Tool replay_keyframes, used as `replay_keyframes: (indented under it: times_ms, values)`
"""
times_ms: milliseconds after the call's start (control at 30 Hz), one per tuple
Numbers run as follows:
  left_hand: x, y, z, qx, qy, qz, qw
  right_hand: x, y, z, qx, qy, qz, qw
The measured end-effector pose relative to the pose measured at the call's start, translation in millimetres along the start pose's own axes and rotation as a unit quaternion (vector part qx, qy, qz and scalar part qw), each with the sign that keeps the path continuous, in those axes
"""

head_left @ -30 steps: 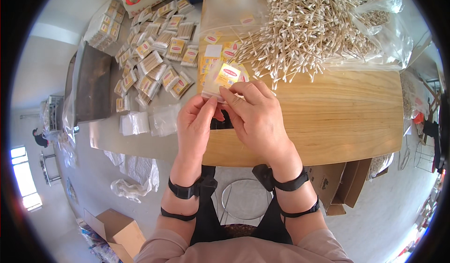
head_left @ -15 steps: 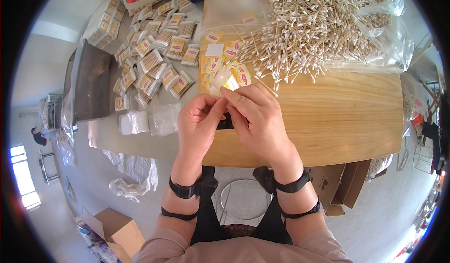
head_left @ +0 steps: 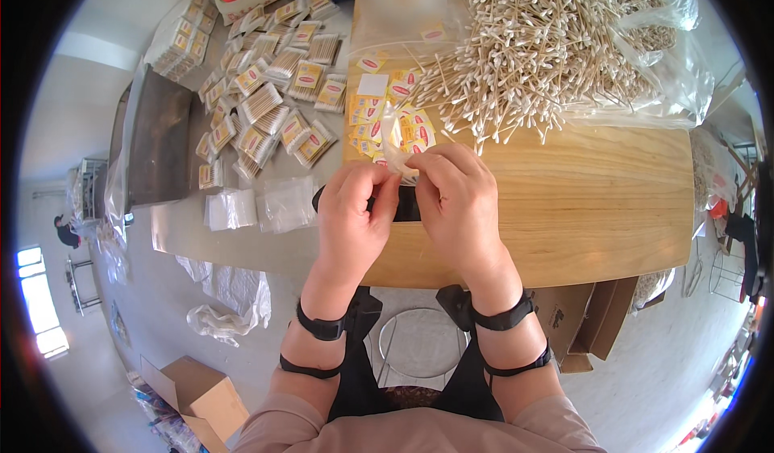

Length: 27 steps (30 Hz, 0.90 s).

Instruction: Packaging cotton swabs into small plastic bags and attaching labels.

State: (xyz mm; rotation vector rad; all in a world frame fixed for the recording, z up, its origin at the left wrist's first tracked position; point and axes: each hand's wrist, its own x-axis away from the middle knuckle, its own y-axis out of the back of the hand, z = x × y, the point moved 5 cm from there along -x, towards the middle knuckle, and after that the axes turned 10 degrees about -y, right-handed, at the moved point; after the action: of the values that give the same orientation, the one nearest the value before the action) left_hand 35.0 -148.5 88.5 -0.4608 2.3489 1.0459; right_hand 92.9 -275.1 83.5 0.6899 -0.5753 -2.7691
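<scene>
The person wears a light pinkish-beige long-sleeved top, its sleeves pushed up the forearms. Each forearm carries two black straps: one snug at the wrist, one higher up. The left hand (head_left: 355, 211) and right hand (head_left: 455, 203) are bare, without gloves or rings.

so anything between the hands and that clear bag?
Nothing visible. Both hands, left and right, already pinch the bag directly, above the table. The label pile lies just behind it, not between.
</scene>
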Motion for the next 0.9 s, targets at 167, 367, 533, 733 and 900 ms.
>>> replay_keyframes:
  times_ms: [167,367,533,733,900]
  values:
    - [3.1,-6.8,-2.6,-0.049,-0.037,0.025,0.998,6.7,-9.2,-5.7,-0.064,-0.096,0.041,0.992]
    - [-1.1,-4.7,-9.8,-0.075,-0.075,0.036,0.994,10.7,-10.5,-14.0,-0.37,-0.365,0.173,0.836]
    - [3.5,-4.4,-7.8,-0.049,-0.075,0.017,0.996,13.1,-17.4,-17.4,-0.451,-0.359,0.269,0.771]
    - [5.3,-5.1,-5.1,-0.04,-0.106,0.031,0.993,15.1,-24.5,-20.6,-0.487,-0.378,0.338,0.711]
    - [1.2,19.3,10.5,-0.066,-0.107,-0.062,0.99,10.7,-21.3,-12.1,-0.521,-0.347,0.338,0.703]
